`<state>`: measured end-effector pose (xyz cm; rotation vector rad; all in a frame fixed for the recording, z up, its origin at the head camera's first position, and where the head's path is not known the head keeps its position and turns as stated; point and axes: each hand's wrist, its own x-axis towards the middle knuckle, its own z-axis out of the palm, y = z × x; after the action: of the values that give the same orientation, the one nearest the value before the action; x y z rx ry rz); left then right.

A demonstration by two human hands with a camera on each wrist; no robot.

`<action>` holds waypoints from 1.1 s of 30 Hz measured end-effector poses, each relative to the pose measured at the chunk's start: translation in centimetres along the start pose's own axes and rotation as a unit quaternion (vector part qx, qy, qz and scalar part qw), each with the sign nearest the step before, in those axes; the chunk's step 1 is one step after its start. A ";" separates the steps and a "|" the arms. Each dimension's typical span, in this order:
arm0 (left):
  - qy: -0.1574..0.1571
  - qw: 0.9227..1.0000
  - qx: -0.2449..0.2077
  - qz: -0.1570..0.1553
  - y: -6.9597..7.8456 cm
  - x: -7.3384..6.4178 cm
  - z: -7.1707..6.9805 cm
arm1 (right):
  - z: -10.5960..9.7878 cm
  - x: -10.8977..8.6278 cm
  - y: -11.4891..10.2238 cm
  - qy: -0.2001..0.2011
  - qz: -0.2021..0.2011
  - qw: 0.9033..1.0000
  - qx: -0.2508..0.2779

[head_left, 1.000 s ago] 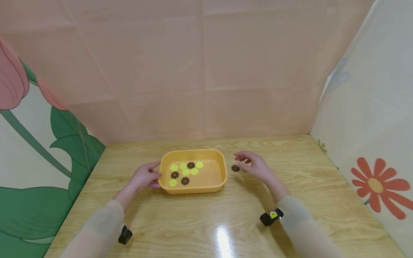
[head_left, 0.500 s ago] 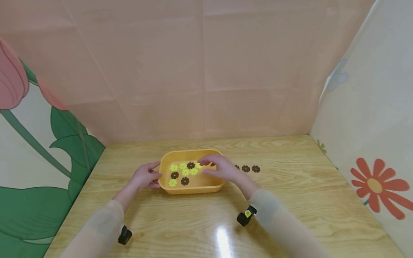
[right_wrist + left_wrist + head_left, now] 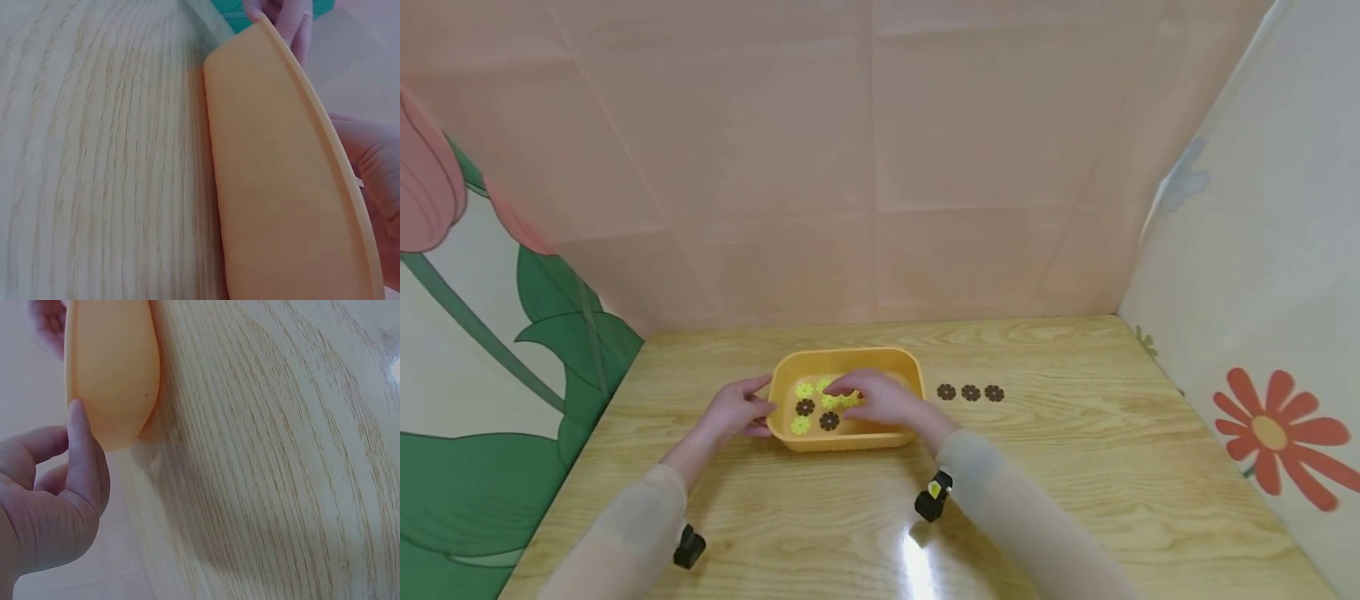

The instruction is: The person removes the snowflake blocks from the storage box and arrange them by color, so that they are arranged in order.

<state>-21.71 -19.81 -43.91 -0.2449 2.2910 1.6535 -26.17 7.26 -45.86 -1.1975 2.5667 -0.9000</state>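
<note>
A yellow-orange plastic tray (image 3: 850, 442) stands on the table. My left hand (image 3: 737, 408) holds its left end, the fingers meeting the rim in the left wrist view. Inside lie several flower-shaped pieces, some bright yellow (image 3: 801, 425) and some dark brown (image 3: 829, 421). Over the tray's middle, my right hand (image 3: 883, 400) reaches in from the right with thumb and fingers apart, covering part of the pieces. No piece shows between those fingers. In the right wrist view, the tray wall (image 3: 275, 156) hides the fingertips. To the tray's right, three dark brown flower pieces (image 3: 971, 392) lie in a row.
The wood-grain table (image 3: 1105, 467) runs back to a plain pinkish curtain (image 3: 880, 167). Patterned panels with a big tulip and a red flower (image 3: 1273, 433) flank it. A black camera (image 3: 934, 497) is strapped to my right wrist, another (image 3: 689, 547) to my left.
My right hand has moved left, from the brown pieces on the table to over the tray, leaving all three in the row uncovered. The left hand and the tray have kept their place.
</note>
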 end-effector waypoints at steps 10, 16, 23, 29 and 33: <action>-0.007 1.000 -0.004 -0.003 0.0 0.1 0.0 | 1.5 1.6 0.3 -0.022 -0.011 1.000 -0.004; -0.004 1.000 -0.001 -0.005 0.1 0.0 -0.1 | 1.9 2.0 0.5 -0.033 0.006 0.999 0.004; -0.013 1.000 -0.004 0.012 -0.1 0.0 -0.2 | 2.6 2.3 1.0 -0.042 -0.037 0.996 -0.068; -0.014 1.000 -0.004 0.015 -0.2 0.1 -0.2 | 2.8 2.2 1.1 -0.038 -0.049 0.993 -0.103; -0.011 1.000 -0.001 0.012 -0.3 0.2 -0.2 | 2.9 2.2 1.0 -0.039 -0.034 0.992 -0.111</action>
<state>-21.83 -20.12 -44.23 -0.2001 2.2836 1.6622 -27.15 4.82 -48.62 -1.3570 2.6295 -0.5779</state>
